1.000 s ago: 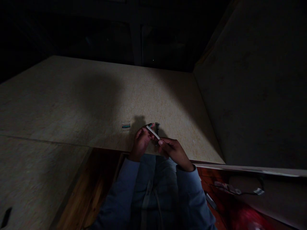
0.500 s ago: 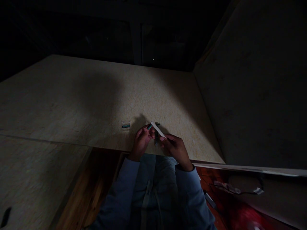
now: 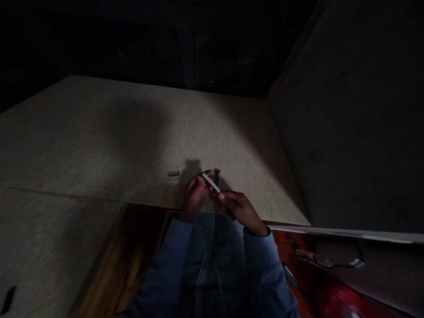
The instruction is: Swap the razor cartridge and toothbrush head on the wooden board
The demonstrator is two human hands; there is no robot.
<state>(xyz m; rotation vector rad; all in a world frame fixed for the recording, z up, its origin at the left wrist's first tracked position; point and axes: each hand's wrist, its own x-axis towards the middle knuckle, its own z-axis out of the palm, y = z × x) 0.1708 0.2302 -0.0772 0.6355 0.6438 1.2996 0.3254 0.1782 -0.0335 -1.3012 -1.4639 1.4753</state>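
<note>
Both of my hands meet above the front edge of the table. My right hand [image 3: 239,205] pinches a slim white stick [image 3: 211,182] with a rounded tip, slanting up to the left. In the fingers of my left hand [image 3: 196,194] is a small dark teal piece [image 3: 207,172], like a razor cartridge. The stick's tip is at this piece; whether they touch I cannot tell. Behind the stick lies a razor [image 3: 217,175] with a T-shaped head, its handle partly hidden by my hands. To the left sits a small clear plastic case [image 3: 174,171] with a teal strip in it.
The pale, mottled table [image 3: 132,145] ends at a dark upright panel [image 3: 347,132] on the right. A second pale surface [image 3: 39,247] adjoins at the lower left. Below right, a red cloth [image 3: 341,296] and a cable [image 3: 342,266] are visible. Light is dim.
The white stick swung up and right half a second ago, then came back down left over the teal piece. My left hand has barely moved; the case and razor stayed put.
</note>
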